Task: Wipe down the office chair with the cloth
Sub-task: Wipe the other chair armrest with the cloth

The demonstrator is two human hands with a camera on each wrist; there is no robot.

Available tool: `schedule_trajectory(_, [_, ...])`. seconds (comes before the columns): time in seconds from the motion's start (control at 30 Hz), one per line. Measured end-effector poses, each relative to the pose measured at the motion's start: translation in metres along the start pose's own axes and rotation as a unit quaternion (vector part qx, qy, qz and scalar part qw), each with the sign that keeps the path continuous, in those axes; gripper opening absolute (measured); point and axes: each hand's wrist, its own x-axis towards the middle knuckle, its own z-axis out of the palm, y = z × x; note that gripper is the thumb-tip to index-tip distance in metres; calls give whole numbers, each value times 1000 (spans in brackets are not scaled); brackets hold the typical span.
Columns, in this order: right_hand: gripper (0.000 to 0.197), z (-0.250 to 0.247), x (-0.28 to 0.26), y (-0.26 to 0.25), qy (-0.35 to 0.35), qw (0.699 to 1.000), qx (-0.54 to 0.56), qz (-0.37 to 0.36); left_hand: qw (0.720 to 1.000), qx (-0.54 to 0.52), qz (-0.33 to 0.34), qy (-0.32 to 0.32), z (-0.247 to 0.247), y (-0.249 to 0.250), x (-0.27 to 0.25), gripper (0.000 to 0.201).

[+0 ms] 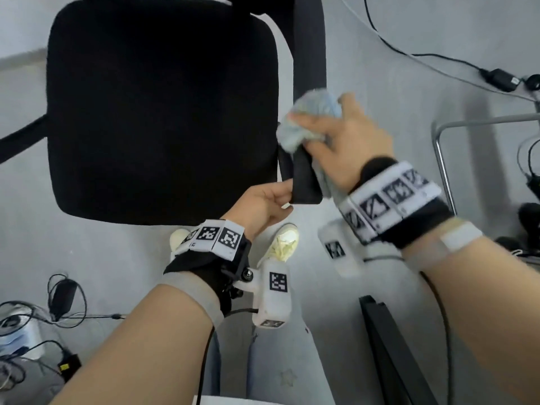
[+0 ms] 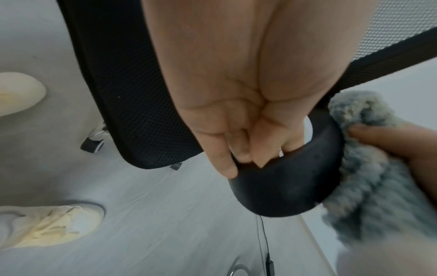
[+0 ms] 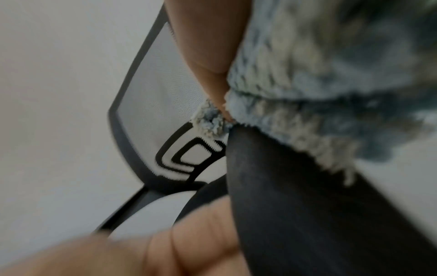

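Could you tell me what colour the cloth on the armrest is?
The cloth is pale blue-grey with off-white fluffy pile, shown best in the right wrist view.

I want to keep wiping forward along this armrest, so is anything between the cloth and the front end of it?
Yes. The left hand grips the front tip of the armrest, its fingers curled round that end, just ahead of the cloth that the right hand holds.

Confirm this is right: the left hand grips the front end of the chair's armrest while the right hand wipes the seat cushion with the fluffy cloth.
Not quite. The right hand wipes the armrest, not the seat cushion, with the fluffy cloth; the head view shows it. The left hand does grip the armrest's front end.
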Motion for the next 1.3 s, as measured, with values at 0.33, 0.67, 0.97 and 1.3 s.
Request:
schedule_trajectory(0.33, [43, 48, -63, 40, -7, 999, 31, -24, 998, -37, 45, -12, 15, 20, 20, 78])
schedule_trajectory(0.67, [46, 19, -1, 34, 137, 986, 95, 1, 999, -25, 39, 17, 19, 23, 26, 98])
schedule_trajectory(0.97, [43, 37, -65, 43, 57, 996, 47, -53, 998, -58, 18, 2, 13, 15, 15, 92])
schedule_trajectory(1.3, [51, 38, -37, 18, 101, 992, 82, -2, 998, 55, -22, -10, 8, 23, 12, 85])
